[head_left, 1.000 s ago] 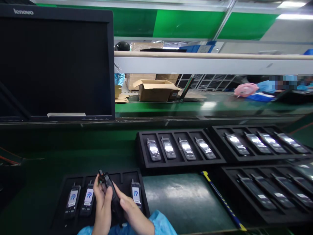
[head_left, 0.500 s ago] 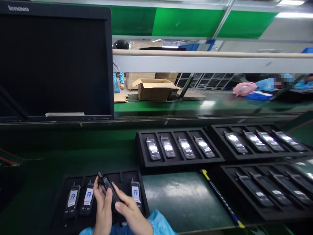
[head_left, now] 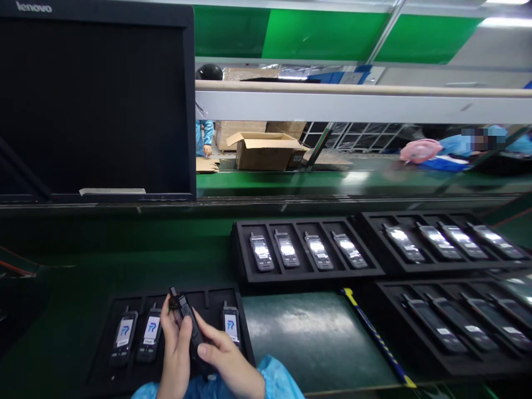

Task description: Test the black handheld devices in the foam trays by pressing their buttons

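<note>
Snugly, left fingers (head_left: 185,332) and right fingers (head_left: 209,352) grip a black handset (head_left: 196,334).

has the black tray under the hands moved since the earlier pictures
No. The black tray lies where it did, left of the blue-and-yellow strip, the gap between them unchanged; only the camera view shifts slightly.

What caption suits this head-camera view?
Left hand and right hand hold a handset over a tray with three lit handsets.
</note>
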A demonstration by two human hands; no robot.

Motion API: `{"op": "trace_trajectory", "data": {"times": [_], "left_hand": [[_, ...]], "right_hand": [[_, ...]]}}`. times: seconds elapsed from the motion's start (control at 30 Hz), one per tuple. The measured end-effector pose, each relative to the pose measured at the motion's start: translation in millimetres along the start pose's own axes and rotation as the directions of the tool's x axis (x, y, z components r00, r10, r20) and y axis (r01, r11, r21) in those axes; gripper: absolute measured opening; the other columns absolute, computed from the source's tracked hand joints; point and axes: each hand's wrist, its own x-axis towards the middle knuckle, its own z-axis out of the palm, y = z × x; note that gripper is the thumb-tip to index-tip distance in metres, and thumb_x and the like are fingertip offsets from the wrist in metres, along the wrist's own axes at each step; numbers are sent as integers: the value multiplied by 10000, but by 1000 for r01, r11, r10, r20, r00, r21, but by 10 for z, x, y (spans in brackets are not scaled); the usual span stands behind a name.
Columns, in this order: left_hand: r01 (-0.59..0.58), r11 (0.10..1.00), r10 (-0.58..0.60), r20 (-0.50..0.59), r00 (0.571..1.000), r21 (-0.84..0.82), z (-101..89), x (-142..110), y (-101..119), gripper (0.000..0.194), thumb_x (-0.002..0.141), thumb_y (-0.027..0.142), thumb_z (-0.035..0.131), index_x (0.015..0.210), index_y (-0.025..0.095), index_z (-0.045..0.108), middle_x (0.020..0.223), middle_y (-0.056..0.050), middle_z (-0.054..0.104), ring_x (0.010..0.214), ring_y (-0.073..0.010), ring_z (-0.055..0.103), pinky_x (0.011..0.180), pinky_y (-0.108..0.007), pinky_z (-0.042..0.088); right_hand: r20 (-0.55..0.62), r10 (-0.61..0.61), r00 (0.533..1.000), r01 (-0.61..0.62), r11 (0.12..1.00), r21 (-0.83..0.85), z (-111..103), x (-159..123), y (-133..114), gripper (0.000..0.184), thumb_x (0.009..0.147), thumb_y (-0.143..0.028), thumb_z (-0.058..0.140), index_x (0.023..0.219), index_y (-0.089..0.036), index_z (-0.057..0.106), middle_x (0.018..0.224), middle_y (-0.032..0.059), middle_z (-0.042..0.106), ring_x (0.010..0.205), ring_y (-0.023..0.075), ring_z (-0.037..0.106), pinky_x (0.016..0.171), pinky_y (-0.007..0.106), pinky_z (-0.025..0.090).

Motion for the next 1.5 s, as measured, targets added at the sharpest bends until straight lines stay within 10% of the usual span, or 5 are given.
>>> {"op": "trace_trajectory", "data": {"times": [0.67, 0.97, 1.1, 1.23, 1.5], "left_hand": [[38, 998, -50, 278, 959, 47, -111, 281, -394, 774, 735, 587, 627, 1305, 197, 276, 1243, -140, 487, 1168, -257, 492, 979, -375, 425], [-558, 569, 87, 631, 771, 604, 586, 174, -381, 868, 693, 487, 659, 1386, 133, 275, 1448, -157, 242, 1344, -298, 246, 1108, -455, 242], [-578, 641, -348, 862, 368, 505, 1311, -103, -462, 292, 747, 413, 606, 940, 196, 585, 1022, -44, 592, 1007, -234, 520, 883, -338, 389], [-34, 839, -542, 840, 18, 543, 1878, -305, -1029, 441, 719, 555, 570, 934, 188, 457, 739, 3, 550, 599, -144, 523, 564, -271, 386], [323, 710, -690, 710, 143, 625, 2437, -629, -1977, 662, 626, 771, 537, 934, 199, 410, 746, -32, 621, 483, -91, 513, 408, -190, 322]], "right_hand": [[-107, 10, 994, -3, 997, 72, -298, -269, 60, 648, 776, -344, 764, 1360, -266, 493, 1221, 55, 556, 1165, 214, 498, 1004, 329, 365], [-419, 155, 895, -296, 909, -295, -1098, -1154, -395, 419, 566, -215, 691, 971, -121, 637, 823, 12, 591, 775, 150, 523, 711, 238, 400], [-399, 225, 889, -348, 897, -270, -1506, -1633, -464, 367, 564, -255, 688, 894, -117, 606, 759, 11, 598, 684, 134, 511, 636, 221, 384], [-386, 262, 885, -372, 896, -244, -1922, -2146, -418, 374, 584, -273, 722, 892, -130, 565, 785, 1, 608, 676, 122, 522, 617, 198, 394], [-552, 325, 768, -580, 719, -383, -2970, -2676, -397, 158, 821, -214, 602, 944, -130, 656, 772, 6, 615, 687, 138, 573, 642, 211, 471]]}}
